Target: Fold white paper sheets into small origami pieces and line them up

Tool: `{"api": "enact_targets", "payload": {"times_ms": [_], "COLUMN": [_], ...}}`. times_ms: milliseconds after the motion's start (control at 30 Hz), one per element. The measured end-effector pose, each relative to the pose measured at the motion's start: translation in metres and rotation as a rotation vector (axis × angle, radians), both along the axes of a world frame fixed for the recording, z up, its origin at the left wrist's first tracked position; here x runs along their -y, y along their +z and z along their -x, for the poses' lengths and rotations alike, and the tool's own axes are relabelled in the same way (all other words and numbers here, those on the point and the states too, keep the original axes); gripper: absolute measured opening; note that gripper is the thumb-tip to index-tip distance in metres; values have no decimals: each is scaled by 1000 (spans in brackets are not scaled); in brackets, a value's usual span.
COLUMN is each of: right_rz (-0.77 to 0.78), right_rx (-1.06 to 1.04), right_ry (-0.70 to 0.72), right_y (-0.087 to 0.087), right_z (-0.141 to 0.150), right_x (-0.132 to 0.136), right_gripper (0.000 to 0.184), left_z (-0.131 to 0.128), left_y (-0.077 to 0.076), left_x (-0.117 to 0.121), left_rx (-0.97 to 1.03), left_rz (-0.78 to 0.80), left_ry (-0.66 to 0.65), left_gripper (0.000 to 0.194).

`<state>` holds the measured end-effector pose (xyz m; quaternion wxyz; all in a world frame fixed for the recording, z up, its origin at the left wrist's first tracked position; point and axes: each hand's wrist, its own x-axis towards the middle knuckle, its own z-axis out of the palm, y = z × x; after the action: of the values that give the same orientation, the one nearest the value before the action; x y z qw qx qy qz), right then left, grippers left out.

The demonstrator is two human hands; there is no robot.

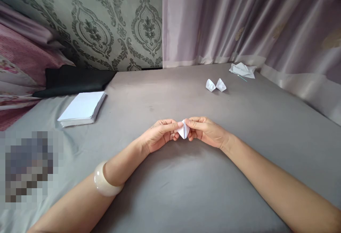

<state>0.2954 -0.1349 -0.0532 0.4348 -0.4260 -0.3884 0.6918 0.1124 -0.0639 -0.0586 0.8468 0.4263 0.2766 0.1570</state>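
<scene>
A small folded white paper piece [183,130] is pinched between both hands above the grey sheet [186,183]. My left hand [159,135] grips its left side with thumb and fingers closed. My right hand [206,131] grips its right side the same way. A pale bangle [105,185] sits on my left forearm. Most of the paper is hidden by my fingertips.
A stack of white paper sheets [82,108] lies at the left. Two folded white paper shapes [215,85] rest farther back, with crumpled paper scraps [242,70] by the curtain [253,19]. A black cushion [74,80] lies against the patterned wall.
</scene>
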Motion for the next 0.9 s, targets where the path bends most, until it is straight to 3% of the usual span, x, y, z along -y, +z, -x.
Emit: {"api": "enact_targets", "payload": {"times_ms": [233,567,900], "right_rz": [-14,22,-218], "right_rx": [111,123,393], "right_ry": [-77,-11,-275], "right_y": [-2,-1,0], "right_z": [1,0,12], "right_x": [0,3,4], "right_gripper": [27,31,26], "left_z": [-1,0,-2], "left_y": [-3,-2,0], "left_x": [-2,-1,-1], "left_rx": [-9,14,-9], "left_rz": [-89,-401,-451], "left_ry": [90,43,186], "left_gripper": [26,23,28]}}
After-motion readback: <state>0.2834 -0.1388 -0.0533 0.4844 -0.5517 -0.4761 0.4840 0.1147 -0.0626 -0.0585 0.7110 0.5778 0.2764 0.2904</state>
